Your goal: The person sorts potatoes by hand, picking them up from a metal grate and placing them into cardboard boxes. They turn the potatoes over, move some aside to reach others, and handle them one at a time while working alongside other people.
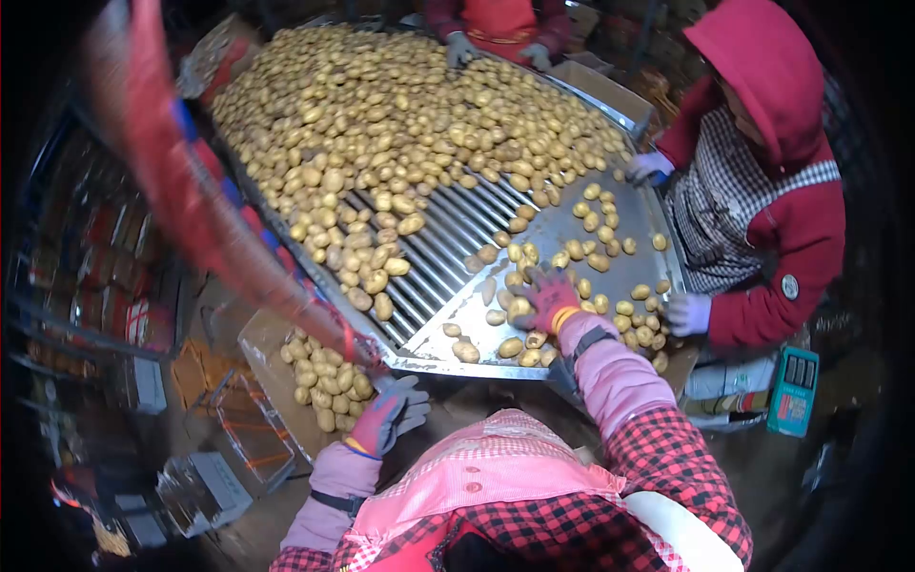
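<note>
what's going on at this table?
Wearer's gloved right hand is spread over loose yellow-brown potatoes on a slatted metal table. Gloved left hand is open off the near edge, beside a brown cardboard box of more. Two co-workers in red are at the table; a big heap remains.

Fisheye-curved edges, black corners, dim surroundings, glare on metal

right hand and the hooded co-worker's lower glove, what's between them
Several loose potatoes, lying on the metal surface between the right hand and the co-worker's lower glove; the head view shows this.
</note>
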### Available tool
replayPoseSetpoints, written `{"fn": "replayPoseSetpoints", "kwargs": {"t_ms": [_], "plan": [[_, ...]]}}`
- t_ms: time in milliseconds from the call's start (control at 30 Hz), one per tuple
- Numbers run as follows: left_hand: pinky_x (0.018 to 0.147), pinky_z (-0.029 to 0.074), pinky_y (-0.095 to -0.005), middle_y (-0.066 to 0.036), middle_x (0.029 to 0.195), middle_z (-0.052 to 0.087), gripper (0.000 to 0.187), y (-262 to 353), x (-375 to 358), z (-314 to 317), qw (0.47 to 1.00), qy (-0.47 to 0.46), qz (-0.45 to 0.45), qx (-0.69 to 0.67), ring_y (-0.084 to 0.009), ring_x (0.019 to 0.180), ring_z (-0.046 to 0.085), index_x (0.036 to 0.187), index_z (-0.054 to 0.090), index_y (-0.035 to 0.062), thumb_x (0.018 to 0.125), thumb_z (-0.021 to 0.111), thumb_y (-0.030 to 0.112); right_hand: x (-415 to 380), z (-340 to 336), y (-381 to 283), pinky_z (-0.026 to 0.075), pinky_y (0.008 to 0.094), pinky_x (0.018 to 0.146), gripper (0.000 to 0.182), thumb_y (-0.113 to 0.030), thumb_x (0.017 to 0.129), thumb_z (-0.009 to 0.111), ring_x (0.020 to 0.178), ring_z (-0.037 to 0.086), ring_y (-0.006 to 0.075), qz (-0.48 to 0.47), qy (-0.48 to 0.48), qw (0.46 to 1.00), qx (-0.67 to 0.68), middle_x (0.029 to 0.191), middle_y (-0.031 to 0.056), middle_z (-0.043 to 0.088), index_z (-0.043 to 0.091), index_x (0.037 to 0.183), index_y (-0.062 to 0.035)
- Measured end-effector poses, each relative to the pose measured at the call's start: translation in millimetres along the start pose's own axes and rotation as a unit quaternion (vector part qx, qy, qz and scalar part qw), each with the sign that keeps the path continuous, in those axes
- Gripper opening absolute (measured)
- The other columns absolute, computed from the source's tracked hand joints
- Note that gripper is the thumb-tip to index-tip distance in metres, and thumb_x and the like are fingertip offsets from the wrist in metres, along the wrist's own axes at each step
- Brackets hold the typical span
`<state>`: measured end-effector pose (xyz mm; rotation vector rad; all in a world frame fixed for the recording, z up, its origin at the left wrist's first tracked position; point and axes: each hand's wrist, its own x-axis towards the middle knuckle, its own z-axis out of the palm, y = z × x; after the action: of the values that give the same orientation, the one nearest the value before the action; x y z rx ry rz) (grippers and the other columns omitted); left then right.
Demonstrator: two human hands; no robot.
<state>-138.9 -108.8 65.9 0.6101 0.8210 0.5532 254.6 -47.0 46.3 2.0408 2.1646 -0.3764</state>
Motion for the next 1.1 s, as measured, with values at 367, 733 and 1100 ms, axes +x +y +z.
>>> {"fn": "replayPoseSetpoints", "kwargs": {"t_ms": [367, 733, 1100], "plan": [[0.109, 0.028, -0.0511, -0.02, 0.133, 0.048, 0.06, 15, 112, 23, 0.626, 0.18, 0.33, 0.683, -0.0396, 0.127, 0.04, 0.134, 0.048, 0.0061, 0.082, 0.065, 0.03, -12, 57, 27, 0.022, 0.0516, 0.112, 0.068, -0.049, 0.078, 0.065, 0.137, 0.03, 0.0388, -0.071, 0.025, 0.994, 0.082, 0.145, 0.0213, 0.036, 0.049, 0.137, -0.0188], [0.105, 0.026, -0.0603, -0.013, 0.136, 0.045, 0.061, 19, 124, 0, 0.553, 0.093, 0.217, 0.799, -0.0384, 0.13, 0.036, 0.134, 0.049, 0.0146, 0.08, 0.065, 0.038, 128, -35, 1, 0.02, 0.0536, 0.111, 0.078, -0.047, 0.072, 0.071, 0.137, 0.027, 0.0402, -0.029, 0.312, 0.943, 0.109, 0.147, 0.0209, 0.033, 0.046, 0.14, -0.0202], [0.1, 0.041, -0.0432, -0.018, 0.12, 0.059, 0.046, 16, 56, 47, 0.746, 0.163, 0.015, 0.646, -0.0329, 0.115, 0.055, 0.128, 0.054, 0.0064, 0.085, 0.061, 0.022, 343, -87, -234, 0.016, 0.0597, 0.112, 0.078, -0.068, 0.077, 0.054, 0.143, 0.017, 0.0391, -0.288, 0.119, 0.948, 0.059, 0.156, 0.0136, 0.025, 0.043, 0.143, -0.0291]]}}
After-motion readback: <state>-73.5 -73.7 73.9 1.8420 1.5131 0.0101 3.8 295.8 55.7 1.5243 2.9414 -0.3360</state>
